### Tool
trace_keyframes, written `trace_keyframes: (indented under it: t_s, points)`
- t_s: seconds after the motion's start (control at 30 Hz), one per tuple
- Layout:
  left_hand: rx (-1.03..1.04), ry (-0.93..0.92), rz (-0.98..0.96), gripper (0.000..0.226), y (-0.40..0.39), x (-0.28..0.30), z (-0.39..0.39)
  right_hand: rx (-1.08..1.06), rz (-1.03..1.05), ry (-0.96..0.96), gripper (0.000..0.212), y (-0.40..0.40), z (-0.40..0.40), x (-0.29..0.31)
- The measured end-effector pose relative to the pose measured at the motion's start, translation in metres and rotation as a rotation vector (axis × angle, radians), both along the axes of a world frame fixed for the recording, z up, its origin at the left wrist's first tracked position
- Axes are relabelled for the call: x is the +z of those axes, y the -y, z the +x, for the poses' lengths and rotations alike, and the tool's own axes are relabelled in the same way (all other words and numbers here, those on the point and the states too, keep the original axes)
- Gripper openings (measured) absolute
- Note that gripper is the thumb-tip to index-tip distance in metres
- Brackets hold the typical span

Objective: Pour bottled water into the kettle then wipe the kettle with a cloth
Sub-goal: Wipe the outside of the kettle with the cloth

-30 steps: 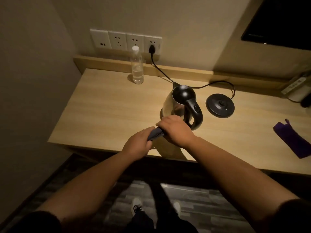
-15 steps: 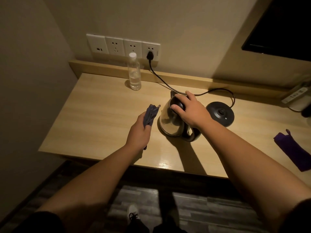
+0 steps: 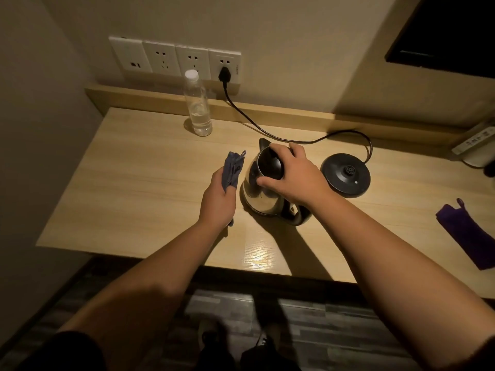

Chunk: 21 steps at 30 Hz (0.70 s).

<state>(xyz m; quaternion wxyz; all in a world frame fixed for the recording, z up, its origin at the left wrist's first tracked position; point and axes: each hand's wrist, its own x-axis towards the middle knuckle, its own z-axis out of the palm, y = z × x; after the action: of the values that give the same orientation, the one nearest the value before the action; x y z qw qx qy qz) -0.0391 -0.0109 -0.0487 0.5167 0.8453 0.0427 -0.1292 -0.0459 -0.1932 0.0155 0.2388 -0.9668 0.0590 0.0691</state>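
Right hand (image 3: 292, 178) still clamped over kettle (image 3: 263, 191) lid, left hand (image 3: 218, 202) still gripping cloth (image 3: 232, 170) beside it

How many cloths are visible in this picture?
2: a grey-blue cloth held in the left hand beside the kettle, and a purple cloth on the desk's right end.

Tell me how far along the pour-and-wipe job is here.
Pouring looks done: the capped bottle stands aside, mostly empty. In hand: the right hand steadies the kettle by its lid; the left hand holds the cloth beside it. Wiping remains.
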Motion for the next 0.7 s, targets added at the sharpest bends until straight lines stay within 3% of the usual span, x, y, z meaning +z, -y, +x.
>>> trace_keyframes:
  t_s: [0.23,0.4,0.7]
  points:
    - [-0.002,0.001,-0.064,0.039,0.009,0.006,0.003,-0.026,0.201,0.035,0.083,0.043,-0.002,0.002]
    - [-0.026,0.035,-0.171,0.053,0.027,0.014,0.004,-0.054,0.333,0.036,0.071,0.068,-0.007,0.001]
    - [-0.161,0.084,-0.285,0.061,0.064,0.031,0.007,0.026,0.307,0.048,0.052,0.07,-0.006,0.0]
